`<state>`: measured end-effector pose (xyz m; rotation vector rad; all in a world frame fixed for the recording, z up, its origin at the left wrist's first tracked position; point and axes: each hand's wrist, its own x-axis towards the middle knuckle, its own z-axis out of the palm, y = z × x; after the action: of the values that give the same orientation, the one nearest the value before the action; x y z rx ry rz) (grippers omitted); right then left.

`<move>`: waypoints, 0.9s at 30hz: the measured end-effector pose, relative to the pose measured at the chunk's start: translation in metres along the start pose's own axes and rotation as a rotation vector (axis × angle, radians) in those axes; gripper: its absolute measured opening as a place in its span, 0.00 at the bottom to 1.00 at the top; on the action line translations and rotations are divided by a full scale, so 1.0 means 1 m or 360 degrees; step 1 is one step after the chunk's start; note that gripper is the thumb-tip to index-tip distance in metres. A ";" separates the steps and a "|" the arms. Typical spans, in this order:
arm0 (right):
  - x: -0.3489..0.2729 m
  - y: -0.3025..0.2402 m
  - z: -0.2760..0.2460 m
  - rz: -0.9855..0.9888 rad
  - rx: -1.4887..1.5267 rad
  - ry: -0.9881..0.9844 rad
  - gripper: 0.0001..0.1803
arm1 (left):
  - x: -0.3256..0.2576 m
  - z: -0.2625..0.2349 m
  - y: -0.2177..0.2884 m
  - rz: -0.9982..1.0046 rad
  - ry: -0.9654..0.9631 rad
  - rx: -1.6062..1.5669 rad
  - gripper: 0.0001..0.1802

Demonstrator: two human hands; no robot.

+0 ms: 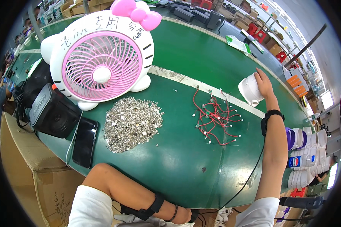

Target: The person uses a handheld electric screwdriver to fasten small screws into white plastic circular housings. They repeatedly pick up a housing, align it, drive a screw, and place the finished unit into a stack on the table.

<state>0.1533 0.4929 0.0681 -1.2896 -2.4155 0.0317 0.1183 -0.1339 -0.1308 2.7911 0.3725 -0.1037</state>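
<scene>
My right hand is stretched out to the far right, its fingers wrapped round a white round plastic housing above the green table. My left forearm crosses low along the front edge, and my left hand is down by that edge with its fingers mostly hidden. A dark object shows beside it; whether the hand grips it is unclear. To the left of the housing lies a tangle of red wires with small white connectors. Further left, a heap of small silvery screws rests on the table.
A white and pink cat-shaped fan stands at the far left, beside a black speaker and a dark phone. Stacked white and purple housings and a bottle are at the right. A cardboard box is at the left edge.
</scene>
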 end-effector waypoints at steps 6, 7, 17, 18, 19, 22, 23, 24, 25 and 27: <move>0.001 0.017 -0.008 0.0057 0.0024 -0.0035 0.34 | -0.003 0.003 0.001 0.0021 -0.0015 0.0158 0.12; 0.000 0.018 -0.008 0.0067 0.0021 -0.0033 0.35 | -0.004 0.003 0.001 0.0019 -0.0019 0.0214 0.12; 0.003 0.058 -0.002 0.0086 -0.0116 -0.0068 0.38 | -0.003 0.003 -0.005 0.0008 -0.0014 0.0048 0.13; 0.004 0.071 0.000 0.0050 -0.0182 -0.0086 0.38 | -0.004 0.003 -0.005 0.0017 -0.0017 0.0042 0.13; 0.007 0.080 0.002 0.0007 -0.0245 -0.0104 0.38 | -0.005 0.003 -0.006 0.0016 -0.0017 0.0033 0.13; 0.011 0.102 0.006 0.0040 -0.0322 -0.0129 0.38 | -0.007 0.003 -0.008 0.0016 -0.0025 0.0019 0.13; 0.010 0.110 0.004 0.0001 -0.0382 -0.0137 0.39 | -0.006 0.002 -0.008 0.0020 -0.0022 0.0016 0.13; 0.009 0.112 0.006 -0.0045 -0.0432 -0.0152 0.39 | -0.007 0.002 -0.009 0.0010 -0.0028 0.0002 0.13; 0.010 0.115 0.007 -0.0090 -0.0483 -0.0166 0.39 | -0.007 0.001 -0.009 0.0007 -0.0026 -0.0008 0.13; 0.010 0.119 0.006 -0.0097 -0.0560 -0.0202 0.39 | -0.008 0.001 -0.010 0.0002 -0.0033 -0.0021 0.13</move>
<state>0.2404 0.5697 0.0415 -1.3947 -2.6532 -0.3539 0.1080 -0.1269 -0.1340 2.7751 0.3649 -0.1290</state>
